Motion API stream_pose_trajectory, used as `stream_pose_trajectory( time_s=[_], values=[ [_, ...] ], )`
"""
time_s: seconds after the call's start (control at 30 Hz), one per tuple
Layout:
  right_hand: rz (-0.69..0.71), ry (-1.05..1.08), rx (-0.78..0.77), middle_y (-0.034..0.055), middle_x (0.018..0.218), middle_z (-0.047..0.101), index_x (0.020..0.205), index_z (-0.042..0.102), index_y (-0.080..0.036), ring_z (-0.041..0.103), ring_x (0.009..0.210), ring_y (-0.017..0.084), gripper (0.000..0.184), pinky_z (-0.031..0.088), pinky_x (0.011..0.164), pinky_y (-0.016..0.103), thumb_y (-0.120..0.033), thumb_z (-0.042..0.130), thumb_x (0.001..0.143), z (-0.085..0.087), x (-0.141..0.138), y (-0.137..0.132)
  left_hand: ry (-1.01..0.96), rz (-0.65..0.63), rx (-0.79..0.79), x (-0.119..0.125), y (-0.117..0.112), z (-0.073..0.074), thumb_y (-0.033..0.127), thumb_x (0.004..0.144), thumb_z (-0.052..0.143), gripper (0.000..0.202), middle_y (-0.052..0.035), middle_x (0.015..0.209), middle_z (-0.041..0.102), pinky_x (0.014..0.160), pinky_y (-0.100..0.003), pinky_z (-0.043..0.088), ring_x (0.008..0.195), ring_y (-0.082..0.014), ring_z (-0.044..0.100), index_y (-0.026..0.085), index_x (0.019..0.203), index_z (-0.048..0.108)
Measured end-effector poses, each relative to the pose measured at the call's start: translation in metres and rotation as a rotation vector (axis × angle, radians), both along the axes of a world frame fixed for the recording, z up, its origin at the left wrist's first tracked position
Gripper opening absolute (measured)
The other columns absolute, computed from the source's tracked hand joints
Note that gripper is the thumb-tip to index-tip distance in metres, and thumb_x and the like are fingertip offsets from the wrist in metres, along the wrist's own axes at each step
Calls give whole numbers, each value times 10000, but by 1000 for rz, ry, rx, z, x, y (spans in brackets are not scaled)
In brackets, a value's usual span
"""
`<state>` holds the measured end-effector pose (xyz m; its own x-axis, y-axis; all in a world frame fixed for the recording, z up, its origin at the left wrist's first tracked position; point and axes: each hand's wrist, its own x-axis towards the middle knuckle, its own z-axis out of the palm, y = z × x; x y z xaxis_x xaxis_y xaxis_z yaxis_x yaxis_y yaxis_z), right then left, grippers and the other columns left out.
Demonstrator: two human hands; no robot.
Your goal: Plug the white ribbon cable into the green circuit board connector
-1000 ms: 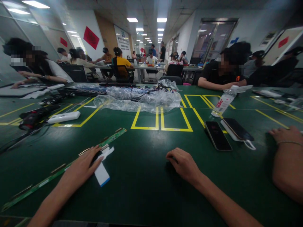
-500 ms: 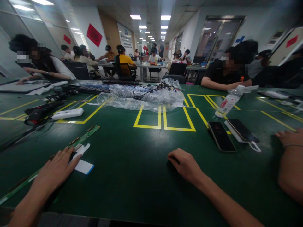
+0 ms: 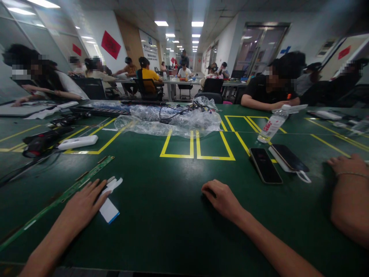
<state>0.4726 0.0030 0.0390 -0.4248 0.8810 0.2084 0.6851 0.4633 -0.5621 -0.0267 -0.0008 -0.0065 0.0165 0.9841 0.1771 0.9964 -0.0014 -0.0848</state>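
Note:
My left hand [image 3: 83, 202] lies flat with its fingers stretched out, resting on a long thin green circuit strip [image 3: 62, 196] and touching a white flat ribbon cable with a blue tip [image 3: 108, 207]. The strip runs diagonally from the near left edge toward the table's middle. My right hand [image 3: 221, 198] rests on the green table [image 3: 173, 215] with its fingers curled under; nothing shows in it.
Two dark phones [image 3: 265, 165] [image 3: 288, 157] lie to the right, near a tilted water bottle [image 3: 272, 125]. Clear plastic wrap with black cables [image 3: 173, 119] sits mid-table. A white device [image 3: 77, 142] and black gear lie left. Another person's arm [image 3: 348, 192] rests at right.
My left hand slid the strip and ribbon cable toward the left over the second. The ribbon's blue tip has swung about. My right hand has stayed put.

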Motion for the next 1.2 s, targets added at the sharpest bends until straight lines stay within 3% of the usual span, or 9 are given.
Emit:
stream_pose_trajectory(
  time_s=[0.07, 0.23, 0.4, 0.5, 0.6, 0.77, 0.87, 1.03, 1.2],
  values=[
    [-16, 13, 0, 39, 916, 653, 990, 638, -204, 597, 820, 181, 117, 469, 723, 321, -202, 522, 972, -1, -1, 5, -27, -98, -85, 29, 8, 5, 490, 971, 283, 616, -139, 1526, 438, 1114, -516, 386, 1414, -330, 398, 170, 1469, 453],
    [-24, -26, 60, 50, 897, 649, 977, 635, -188, 585, 824, 190, 177, 460, 752, 337, -240, 467, 1000, -4, -6, 20, -78, -386, -198, 128, 28, 28, 498, 993, 352, 553, -109, 1606, 288, 1135, -578, 326, 1472, -343, 269, 309, 1512, 359],
    [-22, -107, 151, 74, 946, 634, 1003, 640, -186, 571, 889, 213, 176, 462, 784, 348, -204, 465, 984, -2, -13, 29, -119, -701, -235, 222, 41, 47, 437, 962, 504, 558, -144, 1579, 343, 1117, -583, 355, 1453, -364, 311, 312, 1493, 385],
    [-22, -142, 200, 91, 1014, 629, 1077, 645, -194, 554, 972, 238, 200, 462, 846, 372, -196, 475, 973, -1, -15, 33, -137, -802, -178, 253, 40, 45, 429, 952, 529, 563, -174, 1553, 382, 1117, -565, 363, 1439, -367, 340, 271, 1478, 403],
    [-34, -198, 223, 103, 1043, 623, 1136, 648, -198, 548, 983, 251, 224, 460, 862, 393, -217, 511, 959, -1, -14, 32, -164, -822, -144, 261, 37, 39, 450, 995, 417, 531, -157, 1554, 387, 1129, -560, 345, 1443, -337, 344, 278, 1495, 365],
    [-16, -234, 203, 107, 1092, 618, 1134, 661, -196, 540, 1002, 254, 232, 451, 859, 403, -261, 499, 981, 0, -3, 29, -194, -722, -180, 245, 34, 40, 447, 1025, 291, 543, -116, 1580, 357, 1157, -504, 320, 1452, -277, 340, 266, 1537, 286],
    [-23, -194, 160, 98, 1079, 625, 1155, 650, -188, 546, 994, 233, 267, 455, 872, 391, -259, 438, 1009, 5, 5, 28, -150, -522, -195, 215, 38, 47, 465, 1015, 275, 575, -125, 1594, 326, 1152, -510, 321, 1462, -294, 317, 233, 1541, 293],
    [-102, -260, 141, 122, 1203, 593, 1203, 640, -220, 533, 1100, 287, 307, 461, 899, 460, -378, 557, 952, 8, 10, 26, -31, -61, -96, 117, 40, 48, 475, 967, 276, 667, -204, 1580, 318, 1130, -602, 291, 1454, -383, 292, 93, 1507, 359],
    [-121, -287, 114, 153, 1394, 507, 1287, 590, -230, 437, 1302, 341, 430, 412, 1014, 542, -467, 570, 930, -2, 5, 25, -95, 327, -99, 13, 11, 39, 600, 935, 247, 771, -288, 1500, 406, 1002, -691, 379, 1370, -461, 398, 39, 1426, 444]
  ],
)
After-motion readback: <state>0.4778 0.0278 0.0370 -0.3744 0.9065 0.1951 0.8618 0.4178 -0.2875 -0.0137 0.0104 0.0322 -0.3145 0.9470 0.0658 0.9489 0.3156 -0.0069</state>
